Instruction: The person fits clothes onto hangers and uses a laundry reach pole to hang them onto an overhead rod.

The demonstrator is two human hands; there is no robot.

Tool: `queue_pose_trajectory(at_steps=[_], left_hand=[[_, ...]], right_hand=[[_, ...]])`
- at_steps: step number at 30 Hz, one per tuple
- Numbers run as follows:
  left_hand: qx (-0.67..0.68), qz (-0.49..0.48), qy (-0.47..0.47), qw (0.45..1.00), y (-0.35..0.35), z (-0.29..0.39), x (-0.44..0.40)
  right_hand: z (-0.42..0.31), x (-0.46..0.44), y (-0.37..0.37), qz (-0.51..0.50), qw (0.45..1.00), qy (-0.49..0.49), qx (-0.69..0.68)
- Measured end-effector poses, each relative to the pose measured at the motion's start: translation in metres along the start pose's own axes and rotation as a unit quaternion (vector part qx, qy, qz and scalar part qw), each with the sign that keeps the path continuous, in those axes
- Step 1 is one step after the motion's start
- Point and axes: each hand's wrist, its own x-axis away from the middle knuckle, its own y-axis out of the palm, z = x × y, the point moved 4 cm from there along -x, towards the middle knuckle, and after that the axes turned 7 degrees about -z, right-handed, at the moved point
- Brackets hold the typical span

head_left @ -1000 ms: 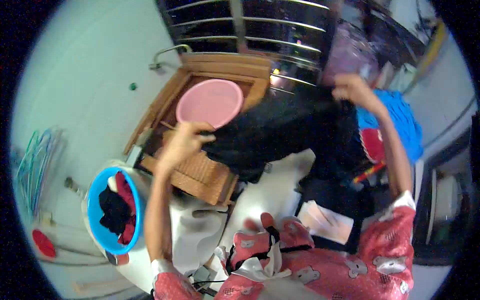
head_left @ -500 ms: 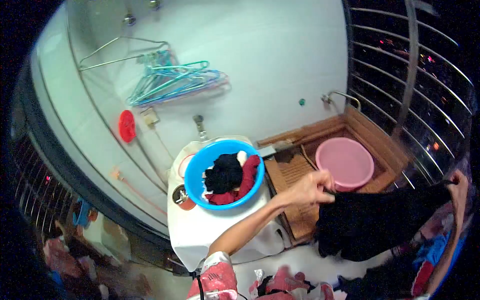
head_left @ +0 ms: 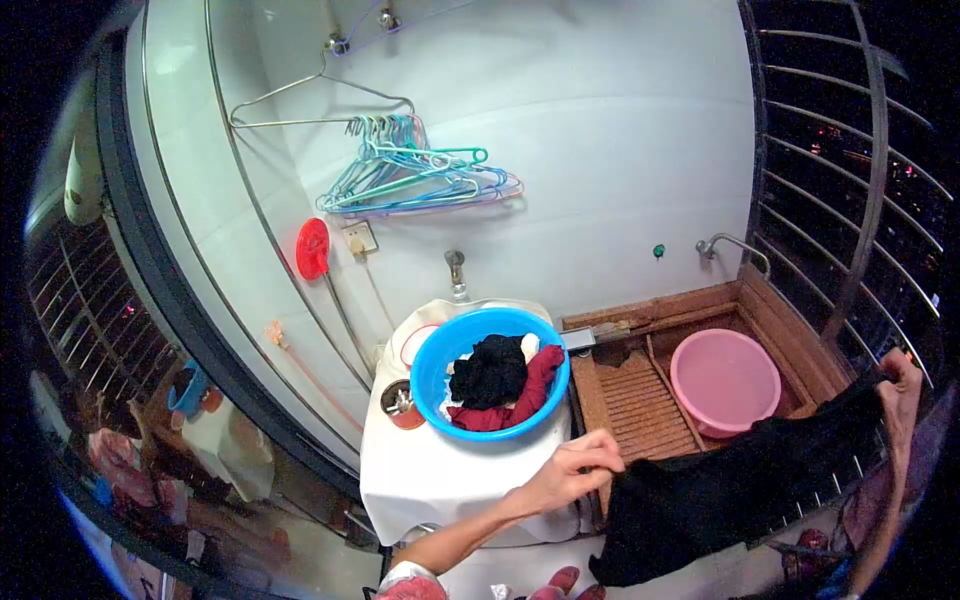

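A black garment (head_left: 720,490) is stretched between my two hands, in front of the brown sink. My left hand (head_left: 575,468) pinches its left end. Up at the right, my right hand (head_left: 900,378) is closed on the other end. The cloth hangs down between them, and its exact kind cannot be made out. To the left, a blue basin (head_left: 430,372) holds black, dark red and white clothes, and it stands on a white-covered surface (head_left: 440,500). Beyond the black cloth, a pink basin (head_left: 725,378) sits inside the brown sink.
The brown sink (head_left: 800,330) has a ribbed washboard (head_left: 640,400) and a tap (head_left: 735,243). Several hangers (head_left: 410,180) hang on the white wall. A red-headed plunger-like tool (head_left: 313,250) leans there. A small pot (head_left: 400,402) stands by the blue basin. Metal window bars (head_left: 870,170) run along the right.
My view has shifted, so the basins and hangers appear farther right and lower. Both hands still hold the black garment, now seen lower and spread out between them.
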Motion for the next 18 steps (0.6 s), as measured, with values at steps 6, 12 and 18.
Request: queue_pose_trajectory(at_steps=[6, 12, 18], left_hand=[[-0.097, 0.206, -0.12, 0.966, -0.008, -0.019, 0.016], [0.251, 0.284, -0.113, 0.919, 0.007, -0.068, 0.037], [0.476, 0.241, -0.14, 0.834, 0.058, -0.08, 0.014]], right_hand=[[-0.059, -0.004, 0.031, -0.032, 0.994, 0.04, -0.101], [-0.086, -0.023, 0.043, -0.093, 0.984, 0.103, -0.108], [-0.033, -0.035, 0.099, -0.23, 0.97, 0.063, -0.046]])
